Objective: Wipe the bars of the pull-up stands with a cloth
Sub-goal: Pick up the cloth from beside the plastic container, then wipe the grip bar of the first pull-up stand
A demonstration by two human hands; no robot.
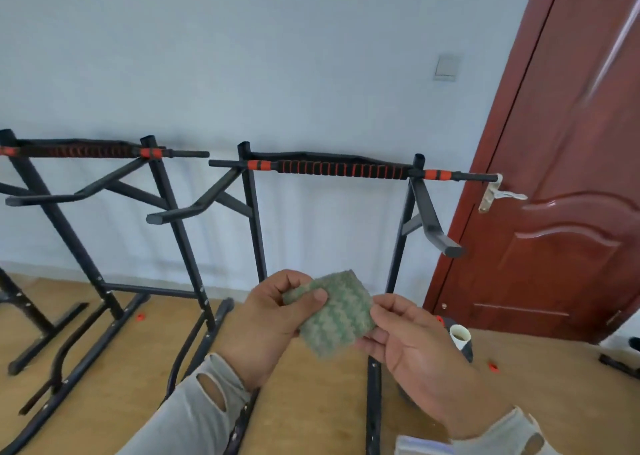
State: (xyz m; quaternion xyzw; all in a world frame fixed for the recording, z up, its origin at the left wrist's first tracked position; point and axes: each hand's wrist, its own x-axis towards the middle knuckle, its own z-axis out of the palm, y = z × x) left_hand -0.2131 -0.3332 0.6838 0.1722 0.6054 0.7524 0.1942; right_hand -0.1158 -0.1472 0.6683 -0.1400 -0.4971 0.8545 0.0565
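Head view: both hands hold a small green cloth (334,316) in front of the chest, well short of either stand; the left hand (273,319) pinches its upper left edge between thumb and curled fingers, while the right hand (412,347) grips its right side, thumb on top and fingers beneath; the cloth is spread roughly flat between them, one corner pointing up.

Beyond the hands, the nearer pull-up stand (254,239) faces the wall, its top bar (346,169) running level, with black-and-orange ribbed padding in the middle and bare black ends; the right end sits just beside the door handle (498,194) of a red-brown door (568,212); a second stand (104,232) with the same padded bar (83,151) is to the left; angled dip handles jut forward from both frames; the feet rest on a wooden floor (311,402), where a small white cup (460,337) and a few orange bits lie near the right foot.

The step in hand looks like readying the cloth, squaring or folding it for a grip; no bar is touched yet, so the wiping seems not begun; next, one hand likely needs to take the cloth alone, reach up and forward, wrap it round a bar and slide along its length.
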